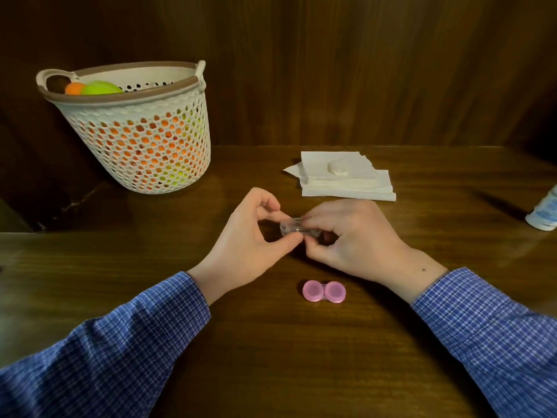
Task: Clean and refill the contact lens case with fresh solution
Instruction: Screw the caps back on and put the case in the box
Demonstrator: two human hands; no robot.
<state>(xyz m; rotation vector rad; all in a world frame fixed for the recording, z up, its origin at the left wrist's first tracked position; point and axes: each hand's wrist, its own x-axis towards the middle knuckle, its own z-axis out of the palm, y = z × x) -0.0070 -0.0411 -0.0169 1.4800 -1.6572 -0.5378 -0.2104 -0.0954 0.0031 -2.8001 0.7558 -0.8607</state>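
Observation:
A small clear plastic box (291, 225) is held between both hands above the wooden table (271, 342). My left hand (250, 239) pinches its left end between thumb and fingers. My right hand (346, 239) grips its right end with curled fingers, hiding most of it. A pink two-well contact lens case (324, 291) with both caps on lies on the table just in front of my hands. A white solution bottle (544, 211) shows partly at the right edge.
A stack of white paper napkins (346, 179) lies behind my hands, with a small white cap-like piece (338, 167) on top. A white perforated basket (132, 128) holding orange and green items stands at the back left against the wooden wall.

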